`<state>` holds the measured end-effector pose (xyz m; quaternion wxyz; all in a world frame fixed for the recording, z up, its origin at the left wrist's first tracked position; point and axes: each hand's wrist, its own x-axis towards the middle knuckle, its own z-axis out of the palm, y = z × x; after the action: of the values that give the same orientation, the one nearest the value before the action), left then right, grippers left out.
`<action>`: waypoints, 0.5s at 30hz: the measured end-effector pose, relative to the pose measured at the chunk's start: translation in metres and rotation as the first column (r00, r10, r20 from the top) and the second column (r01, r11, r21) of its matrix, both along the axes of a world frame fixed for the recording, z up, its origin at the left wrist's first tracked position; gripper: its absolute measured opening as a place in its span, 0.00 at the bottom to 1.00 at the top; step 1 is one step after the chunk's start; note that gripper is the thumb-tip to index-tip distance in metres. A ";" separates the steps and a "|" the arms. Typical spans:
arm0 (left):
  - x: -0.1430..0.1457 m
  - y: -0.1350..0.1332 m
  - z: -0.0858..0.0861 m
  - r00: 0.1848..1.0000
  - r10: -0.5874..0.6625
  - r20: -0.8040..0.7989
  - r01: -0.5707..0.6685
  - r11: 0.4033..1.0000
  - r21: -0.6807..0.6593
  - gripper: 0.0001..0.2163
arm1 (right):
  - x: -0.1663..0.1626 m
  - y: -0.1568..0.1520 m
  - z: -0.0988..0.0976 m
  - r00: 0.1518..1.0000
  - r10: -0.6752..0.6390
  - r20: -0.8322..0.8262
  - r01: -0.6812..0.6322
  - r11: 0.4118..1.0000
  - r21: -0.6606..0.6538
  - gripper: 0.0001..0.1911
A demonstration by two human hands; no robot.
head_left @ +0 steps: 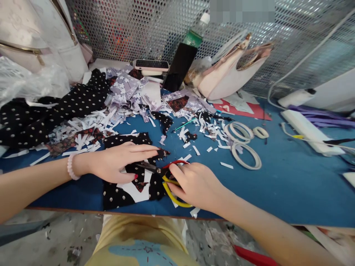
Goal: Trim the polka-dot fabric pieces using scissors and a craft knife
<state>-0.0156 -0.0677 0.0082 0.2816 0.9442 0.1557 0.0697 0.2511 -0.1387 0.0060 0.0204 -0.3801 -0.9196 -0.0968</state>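
My left hand lies flat, fingers stretched out, pressing on a piece of black white-dotted fabric with a white paper shape at the near edge of the blue table. My right hand grips scissors with red and yellow handles. The dark blades point left onto the fabric, just under my left fingers.
Heaps of dotted black and lilac floral fabric and white paper scraps cover the back left. Three tape rings lie to the right. A phone, a dark bottle, a pale handbag and a white power strip stand behind.
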 end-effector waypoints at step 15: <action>-0.003 0.008 0.000 0.974 0.162 0.156 -0.138 0.979 -0.153 0.28 | 0.038 0.003 -0.001 0.998 0.033 -0.052 -0.033 0.999 0.014 0.09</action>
<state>-0.0188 -0.0595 0.0082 0.3537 0.8982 0.2071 0.1589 0.2896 -0.1362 0.0047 0.0484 -0.3671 -0.9243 -0.0926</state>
